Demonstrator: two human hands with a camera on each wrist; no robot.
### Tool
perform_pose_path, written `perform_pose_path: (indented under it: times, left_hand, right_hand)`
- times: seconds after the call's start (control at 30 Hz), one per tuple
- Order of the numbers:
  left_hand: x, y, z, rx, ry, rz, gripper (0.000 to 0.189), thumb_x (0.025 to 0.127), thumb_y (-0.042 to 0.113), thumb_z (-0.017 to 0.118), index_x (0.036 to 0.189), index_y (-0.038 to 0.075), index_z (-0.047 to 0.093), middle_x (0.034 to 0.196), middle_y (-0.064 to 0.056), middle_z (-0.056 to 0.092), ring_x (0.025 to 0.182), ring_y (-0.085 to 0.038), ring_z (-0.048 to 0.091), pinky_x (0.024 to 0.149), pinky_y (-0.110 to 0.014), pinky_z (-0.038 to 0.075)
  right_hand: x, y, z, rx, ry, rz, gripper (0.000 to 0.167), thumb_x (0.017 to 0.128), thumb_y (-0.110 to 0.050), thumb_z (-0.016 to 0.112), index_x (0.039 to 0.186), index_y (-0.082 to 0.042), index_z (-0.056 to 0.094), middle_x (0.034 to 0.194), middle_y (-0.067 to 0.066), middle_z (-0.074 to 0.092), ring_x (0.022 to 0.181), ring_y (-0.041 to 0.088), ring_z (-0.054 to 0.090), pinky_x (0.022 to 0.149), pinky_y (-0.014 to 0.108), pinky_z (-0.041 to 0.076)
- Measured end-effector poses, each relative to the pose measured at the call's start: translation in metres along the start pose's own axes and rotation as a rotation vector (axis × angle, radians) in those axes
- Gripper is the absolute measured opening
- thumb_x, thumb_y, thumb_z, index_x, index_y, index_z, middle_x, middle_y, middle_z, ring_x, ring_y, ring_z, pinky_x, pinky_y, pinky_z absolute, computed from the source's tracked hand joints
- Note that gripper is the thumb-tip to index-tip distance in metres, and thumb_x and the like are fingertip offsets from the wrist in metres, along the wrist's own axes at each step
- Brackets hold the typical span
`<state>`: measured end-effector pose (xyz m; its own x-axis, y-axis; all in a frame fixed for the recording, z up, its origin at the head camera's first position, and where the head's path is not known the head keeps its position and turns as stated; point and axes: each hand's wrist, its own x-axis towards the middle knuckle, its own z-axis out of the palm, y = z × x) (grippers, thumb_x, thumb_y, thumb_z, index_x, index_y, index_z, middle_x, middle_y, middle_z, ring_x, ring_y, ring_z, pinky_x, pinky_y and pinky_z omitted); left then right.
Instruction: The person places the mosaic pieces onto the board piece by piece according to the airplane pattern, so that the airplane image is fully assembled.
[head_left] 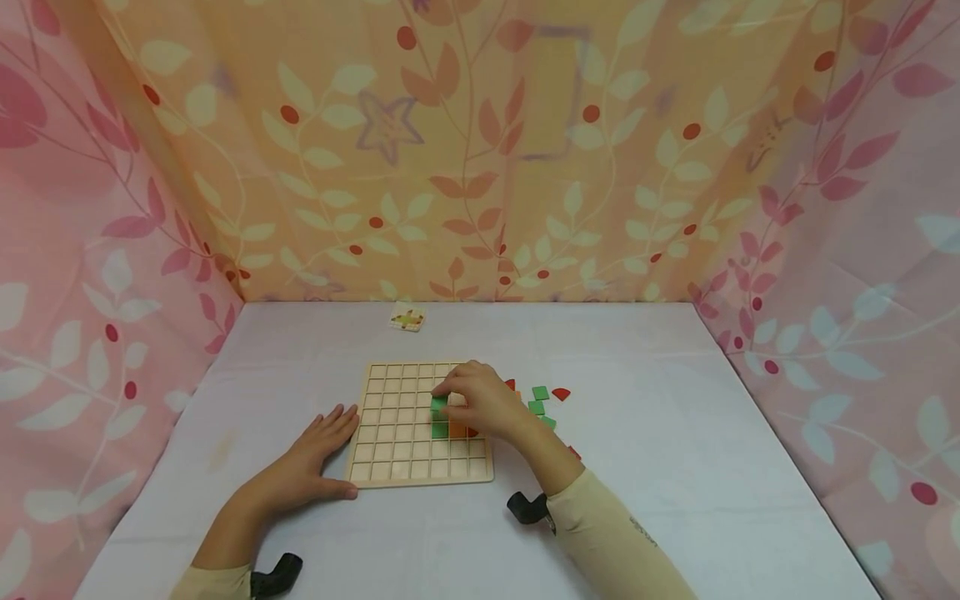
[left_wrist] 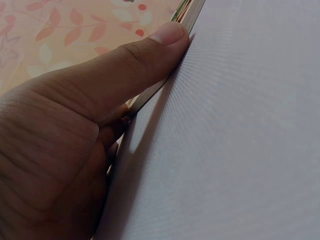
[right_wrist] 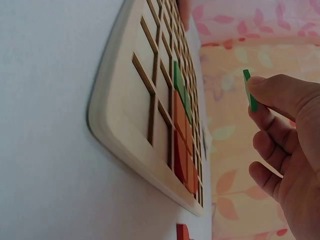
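Note:
A wooden grid board point(head_left: 390, 471) lies flat on the white table. Thumb and index finger of my right hand point(head_left: 486, 404) pinch a thin green square tile point(right_wrist: 253, 104), held up over the right half of the board. Its other fingers curl loosely in the right wrist view. Below it, green tiles point(right_wrist: 178, 80), orange tiles point(right_wrist: 180, 112) and a red piece point(right_wrist: 179, 155) sit in the grid cells. My left hand point(head_left: 303, 467) lies at the board's left edge with fingers stretched out; its thumb point(left_wrist: 150, 52) touches the side of the frame.
Right of the board lie several loose pieces, among them a green square point(head_left: 541, 392) and a red fan-shaped piece point(head_left: 561, 393). A small picture card point(head_left: 407, 318) is at the table's back edge. Patterned curtains point(head_left: 480, 150) enclose the table at the back and sides.

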<state>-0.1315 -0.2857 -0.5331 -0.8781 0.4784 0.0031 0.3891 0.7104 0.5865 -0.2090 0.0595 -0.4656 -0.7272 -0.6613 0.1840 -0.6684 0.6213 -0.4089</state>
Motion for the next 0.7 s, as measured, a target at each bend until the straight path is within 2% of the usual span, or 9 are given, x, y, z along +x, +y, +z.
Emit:
perform_pose_path:
  times: [0.17, 0.5, 0.7]
  left_hand:
    - [0.000, 0.001, 0.001, -0.005, 0.002, 0.005, 0.124, 0.069, 0.062, 0.085, 0.162, 0.005, 0.027, 0.171, -0.009, 0.019, 0.159, -0.037, 0.008, 0.121, -0.014, -0.014]
    - [0.001, -0.001, 0.003, 0.009, 0.033, 0.044, 0.121, 0.070, 0.062, 0.084, 0.160, 0.002, 0.030, 0.170, -0.014, 0.022, 0.157, -0.041, 0.012, 0.119, -0.011, -0.013]
    - [0.001, 0.001, 0.001, -0.003, 0.024, 0.034, 0.122, 0.070, 0.062, 0.084, 0.161, 0.003, 0.028, 0.170, -0.013, 0.021, 0.158, -0.041, 0.010, 0.121, -0.015, -0.013]
  right_hand:
    - [0.008, -0.003, 0.011, 0.009, -0.006, -0.014, 0.025, 0.094, -0.025, 0.073, 0.118, -0.022, 0.077, 0.114, -0.007, 0.070, 0.117, 0.018, 0.059, 0.109, 0.041, 0.043]
    - [0.019, -0.009, 0.025, -0.004, -0.066, 0.039, 0.027, 0.093, -0.025, 0.072, 0.120, -0.022, 0.077, 0.115, -0.007, 0.071, 0.116, 0.017, 0.059, 0.107, 0.040, 0.045]
    - [0.024, -0.005, 0.034, -0.041, -0.078, 0.043, 0.027, 0.093, -0.028, 0.074, 0.119, -0.023, 0.078, 0.111, -0.009, 0.071, 0.110, 0.013, 0.060, 0.102, 0.033, 0.046]
